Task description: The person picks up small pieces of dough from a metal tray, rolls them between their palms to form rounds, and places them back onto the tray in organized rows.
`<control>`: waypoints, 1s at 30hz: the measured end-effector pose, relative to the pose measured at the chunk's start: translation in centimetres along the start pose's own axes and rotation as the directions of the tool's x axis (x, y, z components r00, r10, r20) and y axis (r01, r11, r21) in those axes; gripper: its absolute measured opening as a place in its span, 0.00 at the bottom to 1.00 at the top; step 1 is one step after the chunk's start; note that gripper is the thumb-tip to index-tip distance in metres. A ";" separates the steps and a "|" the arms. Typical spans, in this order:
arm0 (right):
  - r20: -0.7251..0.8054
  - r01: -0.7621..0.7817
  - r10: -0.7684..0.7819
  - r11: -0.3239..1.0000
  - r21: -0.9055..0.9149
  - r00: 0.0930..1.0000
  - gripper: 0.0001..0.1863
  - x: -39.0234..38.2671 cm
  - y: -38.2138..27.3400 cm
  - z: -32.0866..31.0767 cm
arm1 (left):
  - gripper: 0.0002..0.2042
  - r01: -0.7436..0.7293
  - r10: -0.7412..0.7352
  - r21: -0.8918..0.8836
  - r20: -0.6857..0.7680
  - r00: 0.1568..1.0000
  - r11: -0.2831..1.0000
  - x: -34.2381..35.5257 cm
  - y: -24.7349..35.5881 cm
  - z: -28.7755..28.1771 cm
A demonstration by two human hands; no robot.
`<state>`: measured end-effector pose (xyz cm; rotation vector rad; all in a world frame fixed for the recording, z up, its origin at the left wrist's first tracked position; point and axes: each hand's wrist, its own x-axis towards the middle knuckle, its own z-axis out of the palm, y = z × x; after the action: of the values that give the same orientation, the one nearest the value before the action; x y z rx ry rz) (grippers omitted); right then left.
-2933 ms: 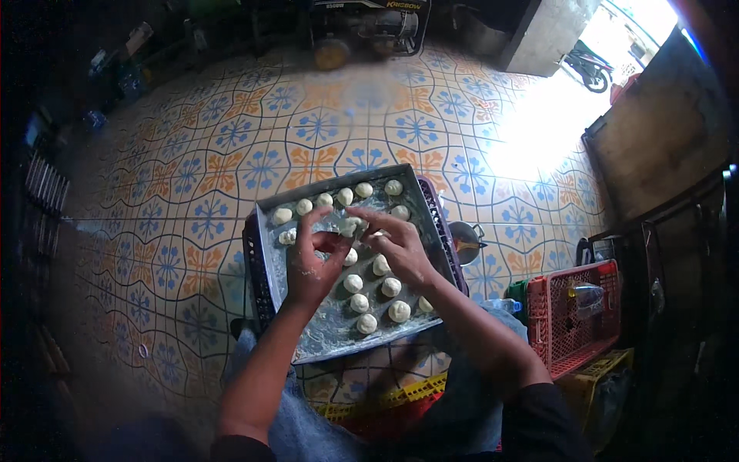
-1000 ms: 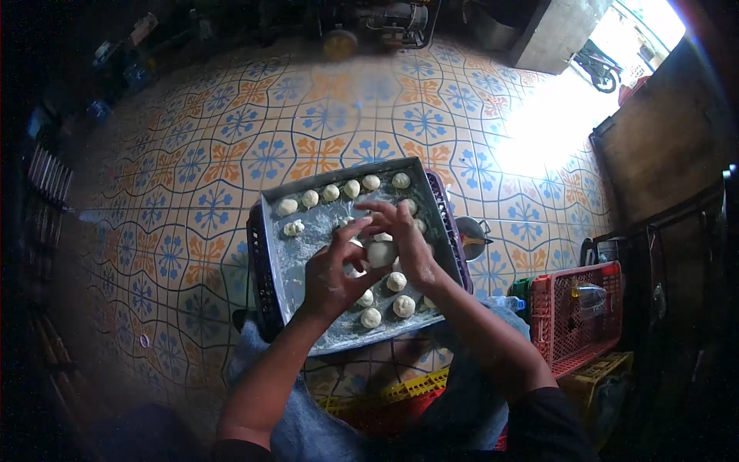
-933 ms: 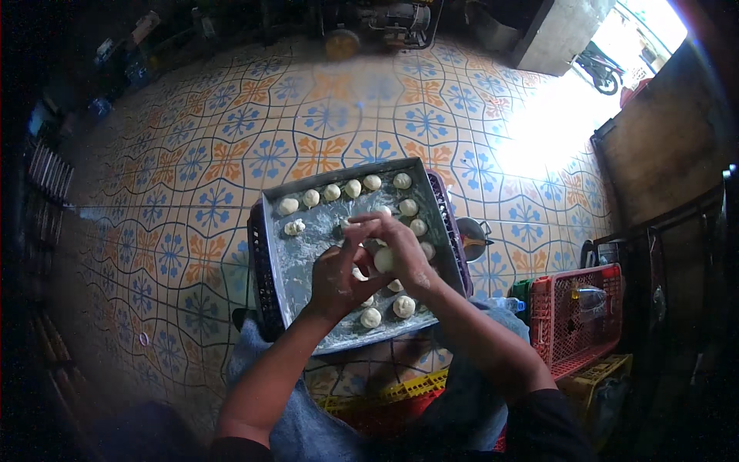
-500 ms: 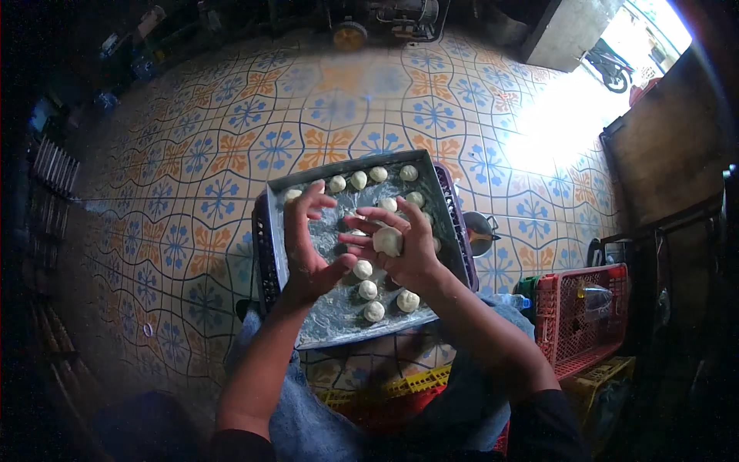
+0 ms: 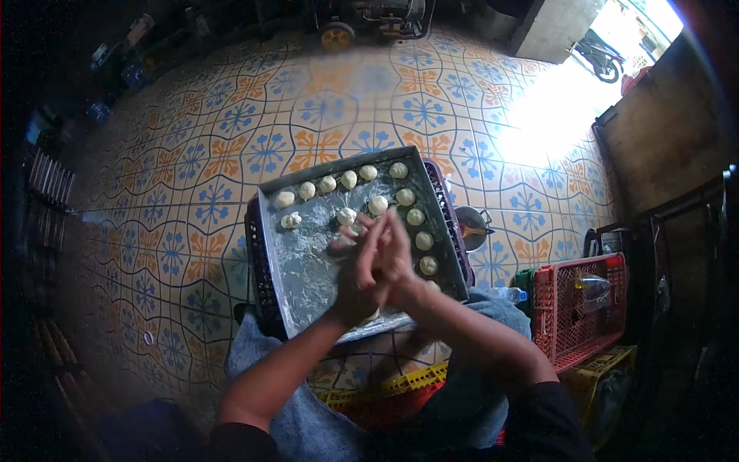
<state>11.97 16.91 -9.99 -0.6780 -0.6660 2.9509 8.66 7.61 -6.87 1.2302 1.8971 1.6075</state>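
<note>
My left hand (image 5: 360, 279) and my right hand (image 5: 396, 258) are pressed palm to palm, fingers stretched forward and slightly blurred. The dough ball between them is hidden; half a second ago it lay in my right palm. Below them is a floured metal tray (image 5: 296, 266). Dough balls (image 5: 349, 179) line its far side, and others (image 5: 424, 241) run down its right side. A larger ball (image 5: 377, 205) sits just beyond my fingertips. To the left lies a rough, uneven dough lump (image 5: 291, 221). My hands cover the tray's middle and near part.
A dark plastic crate (image 5: 265, 281) supports the tray, close to my knees. Right of it, a metal pot (image 5: 471, 229) stands on the patterned tile floor (image 5: 265, 150). Red (image 5: 585, 308) and yellow (image 5: 608, 385) crates are at the right. A wheeled machine (image 5: 369, 19) stands far off.
My hands were apart, with the dough ball showing in my right palm; now they have come together around it. The view has shifted slightly, and more of the tray's left and right sides shows.
</note>
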 end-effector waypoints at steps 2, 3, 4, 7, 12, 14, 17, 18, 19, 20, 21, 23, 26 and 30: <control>-0.096 0.147 -0.145 0.989 0.019 0.985 0.48 -0.2 -3.1 1.3 | 0.43 -0.120 0.123 0.170 -0.006 0.992 0.978 -0.8 1.3 1.0; 0.029 0.357 -0.378 0.894 0.270 0.925 0.47 -0.3 -1.1 1.9 | 0.43 -0.202 0.208 0.305 0.013 0.978 0.931 -0.7 2.1 1.2; 0.154 0.420 -0.584 0.719 0.554 0.797 0.46 -0.5 0.7 2.5 | 0.39 -0.223 0.235 0.256 -0.015 0.972 0.941 -0.4 2.7 1.4; 0.089 0.439 -0.489 0.838 0.325 0.868 0.37 -2.3 4.0 3.5 | 0.33 -0.286 0.286 0.297 0.045 0.957 0.911 1.7 1.1 -1.8; 0.081 -0.305 0.302 0.952 0.035 0.950 0.34 -4.0 4.6 3.5 | 0.20 -0.011 0.043 0.313 -0.094 0.995 0.950 3.5 0.1 -6.4; -0.026 -0.205 0.205 0.979 -0.018 0.979 0.37 -2.3 2.8 2.8 | 0.22 0.200 -0.200 -0.009 -0.009 0.980 0.980 2.7 0.2 -5.7; 0.075 0.003 -0.010 0.996 0.093 0.997 0.45 -0.6 -1.7 2.2 | 0.27 -0.072 0.073 0.242 0.006 0.997 0.968 0.6 0.5 -2.3; 0.039 0.058 -0.061 0.995 0.077 0.997 0.45 -0.8 -3.2 3.0 | 0.29 -0.142 0.146 0.277 0.006 0.989 0.950 -0.1 1.7 -1.7; -0.001 0.127 -0.127 0.990 0.054 0.992 0.45 -1.1 -4.8 3.4 | 0.31 -0.223 0.230 0.302 0.015 0.973 0.927 -0.4 3.0 -1.0; 0.066 0.122 -0.127 0.990 0.073 0.990 0.45 -0.6 -5.9 2.2 | 0.31 -0.258 0.243 0.307 0.086 0.966 0.916 -0.7 3.1 -0.5; 0.140 0.111 -0.124 0.989 0.093 0.982 0.46 0.0 -6.8 1.3 | 0.32 -0.291 0.253 0.318 0.155 0.955 0.902 -1.0 3.4 -0.3; 0.156 0.075 -0.079 0.997 0.034 0.985 0.46 -0.2 -6.9 0.9 | 0.31 -0.368 0.310 0.323 0.217 0.926 0.872 -1.0 4.2 -0.4; 0.454 -0.140 0.082 0.986 0.094 0.887 0.49 0.2 -3.4 0.7 | 0.29 -0.371 0.322 0.350 0.191 0.927 0.860 -0.7 2.4 -1.1; 0.286 -0.095 0.102 0.995 -0.038 0.953 0.49 -0.2 -0.2 1.6 | 0.30 -0.230 0.258 0.573 0.033 0.965 0.786 1.4 1.2 -3.8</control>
<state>11.51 16.39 -8.54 -0.2899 -0.7056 3.1727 5.52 6.41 -4.36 1.7508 2.4440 1.2001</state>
